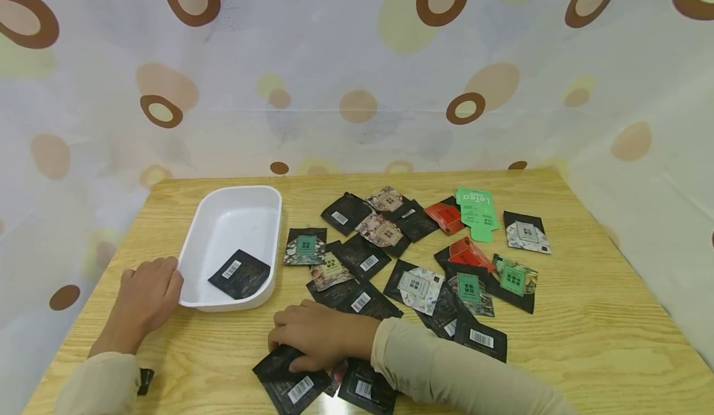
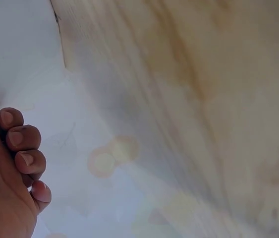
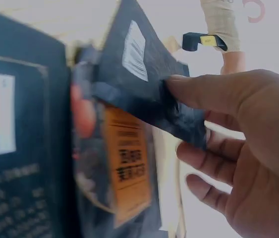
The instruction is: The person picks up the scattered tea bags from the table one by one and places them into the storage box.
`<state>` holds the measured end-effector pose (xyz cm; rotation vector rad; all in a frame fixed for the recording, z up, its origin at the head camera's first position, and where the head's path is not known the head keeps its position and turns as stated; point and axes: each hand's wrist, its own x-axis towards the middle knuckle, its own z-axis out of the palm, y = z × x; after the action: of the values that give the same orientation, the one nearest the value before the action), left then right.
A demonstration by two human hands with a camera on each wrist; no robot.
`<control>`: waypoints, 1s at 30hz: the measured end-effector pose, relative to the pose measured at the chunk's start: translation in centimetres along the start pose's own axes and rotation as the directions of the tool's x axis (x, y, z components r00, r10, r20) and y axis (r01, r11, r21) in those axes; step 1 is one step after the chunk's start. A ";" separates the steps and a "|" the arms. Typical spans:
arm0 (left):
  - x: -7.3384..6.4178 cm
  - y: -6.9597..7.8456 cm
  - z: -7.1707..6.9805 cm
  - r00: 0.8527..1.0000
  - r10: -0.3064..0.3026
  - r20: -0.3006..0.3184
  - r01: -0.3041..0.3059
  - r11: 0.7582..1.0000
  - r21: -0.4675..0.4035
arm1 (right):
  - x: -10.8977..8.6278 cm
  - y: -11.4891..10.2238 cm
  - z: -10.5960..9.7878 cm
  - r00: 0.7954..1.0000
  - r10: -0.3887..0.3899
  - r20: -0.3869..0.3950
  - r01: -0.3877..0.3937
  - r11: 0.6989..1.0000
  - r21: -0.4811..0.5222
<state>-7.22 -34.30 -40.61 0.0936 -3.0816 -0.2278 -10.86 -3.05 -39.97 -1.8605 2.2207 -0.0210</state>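
My right hand [image 1: 315, 334] pinches a black tea sachet [image 1: 292, 381] with a white barcode label at the front of the table. In the right wrist view, thumb and fingers hold this sachet [image 3: 144, 74], tilted above another with an orange label [image 3: 127, 168]. My left hand [image 1: 147, 294] grips the near left corner of a white plastic tray [image 1: 189, 254]; the left wrist view shows its curled fingers [image 2: 23, 136] at the rim. One black sachet [image 1: 240, 274] lies barcode up inside the tray.
Several sachets lie scattered and overlapping right of the tray, with red [image 1: 468, 254], green [image 1: 468, 288] and grey labels [image 1: 415, 285]. A green LeTea card [image 1: 478, 210] lies among them at the back. A patterned cloth [image 1: 357, 62] hangs behind the wooden table [image 1: 602, 334].
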 end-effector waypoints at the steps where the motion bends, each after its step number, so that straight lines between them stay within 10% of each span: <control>1: 0.0 0.0 0.0 1.000 0.002 -0.002 -0.002 1.000 0.002 | 0.0 0.1 -0.1 1.000 -0.006 -0.013 0.007 0.999 0.034; 10: 0.2 0.0 -0.1 1.000 0.017 -0.015 -0.017 1.000 0.012 | -0.4 1.3 -2.4 0.989 0.048 -0.142 0.014 0.913 0.408; 15: 0.3 -0.1 -0.2 0.999 0.035 -0.038 -0.035 0.999 0.011 | -0.7 2.2 -3.9 0.921 0.212 -0.326 -0.007 0.848 0.531; 18: 0.4 0.0 -0.2 0.998 0.041 -0.040 -0.041 0.999 0.008 | -0.4 3.1 -4.2 0.847 0.357 -0.393 0.003 0.737 0.676; 21: 0.3 0.2 -0.1 0.999 0.041 -0.028 -0.041 0.999 0.004 | 0.1 3.9 -4.0 0.779 0.504 -0.373 0.029 0.565 0.824; 26: 0.2 0.2 0.2 0.998 0.053 -0.042 -0.053 0.999 0.003 | 1.8 4.6 -3.5 0.716 0.656 -0.238 0.031 0.310 0.950; 30: 0.2 -0.1 0.3 0.996 0.065 -0.066 -0.065 0.998 0.003 | 3.8 4.8 -3.9 0.684 0.712 -0.159 -0.006 0.223 0.975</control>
<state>-7.41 -34.36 -40.96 0.0011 -3.0133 -0.2161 -16.83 -6.42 -37.63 -0.5420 2.0465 -1.6785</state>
